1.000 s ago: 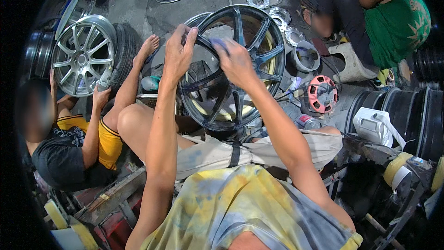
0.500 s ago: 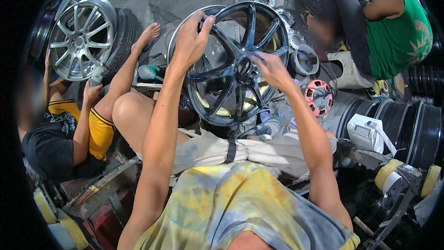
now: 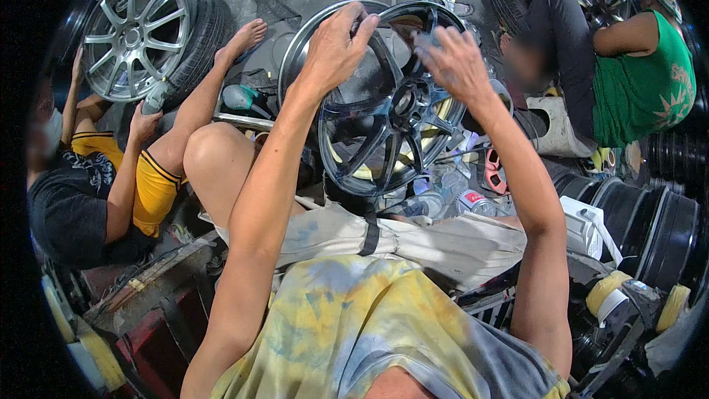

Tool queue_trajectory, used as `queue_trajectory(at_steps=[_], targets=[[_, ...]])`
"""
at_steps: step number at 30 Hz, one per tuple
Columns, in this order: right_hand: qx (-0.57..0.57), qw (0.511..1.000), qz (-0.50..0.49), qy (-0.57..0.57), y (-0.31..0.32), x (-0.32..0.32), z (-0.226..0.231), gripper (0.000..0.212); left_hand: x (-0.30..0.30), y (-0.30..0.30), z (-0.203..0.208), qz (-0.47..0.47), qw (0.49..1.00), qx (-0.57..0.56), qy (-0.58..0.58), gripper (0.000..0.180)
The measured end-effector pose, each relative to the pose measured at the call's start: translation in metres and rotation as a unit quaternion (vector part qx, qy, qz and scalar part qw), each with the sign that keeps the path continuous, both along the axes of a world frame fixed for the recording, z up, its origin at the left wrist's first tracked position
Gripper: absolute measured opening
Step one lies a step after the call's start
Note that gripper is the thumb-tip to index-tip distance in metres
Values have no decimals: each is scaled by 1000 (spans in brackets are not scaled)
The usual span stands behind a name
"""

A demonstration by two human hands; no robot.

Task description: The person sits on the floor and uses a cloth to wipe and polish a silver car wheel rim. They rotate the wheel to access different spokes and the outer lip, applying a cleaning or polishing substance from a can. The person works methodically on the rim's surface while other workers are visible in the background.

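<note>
A dark multi-spoke wheel rim (image 3: 415,107) stands tilted in front of my lap, with paler patches on its spokes. My left hand (image 3: 341,44) is closed round the upper left edge of the rim and holds it up. My right hand (image 3: 456,66) is over the rim's upper right spokes, its fingers bent and smeared by motion. Something bluish shows at those fingertips, but I cannot make out whether it is a held thing or a stain. Part of the rim's right side is hidden behind my right hand and forearm.
At left a person holds a grey tool (image 3: 156,97) by a silver wheel (image 3: 133,37) and a tyre (image 3: 199,48). A teal power tool (image 3: 244,99) lies nearer. A person in green (image 3: 642,81) sits at right, beyond a white box (image 3: 582,225) and dark rims (image 3: 665,229).
My right hand has moved up and away from the hub toward the rim's upper right. The view has shifted slightly; my left hand keeps its hold on the edge.
</note>
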State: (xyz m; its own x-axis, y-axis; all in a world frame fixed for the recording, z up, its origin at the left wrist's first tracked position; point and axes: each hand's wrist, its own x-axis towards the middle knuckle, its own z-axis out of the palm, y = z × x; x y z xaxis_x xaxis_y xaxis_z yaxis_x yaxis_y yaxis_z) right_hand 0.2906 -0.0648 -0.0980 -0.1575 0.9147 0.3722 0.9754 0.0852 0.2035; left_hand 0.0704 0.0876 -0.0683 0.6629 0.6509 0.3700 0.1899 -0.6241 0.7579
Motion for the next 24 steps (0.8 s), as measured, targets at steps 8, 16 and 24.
queue_trajectory(at_steps=[8,16,24], targets=[[15,998,-28,-60,6,6,15,55,0,1,-1,9,1000,5,0,32],[62,996,-42,-58,14,12,7,52,4,-1,-4,8,1000,14,-26,32],[33,996,-14,-80,3,19,10,41,7,-5,1,1,1000,15,-9,29]])
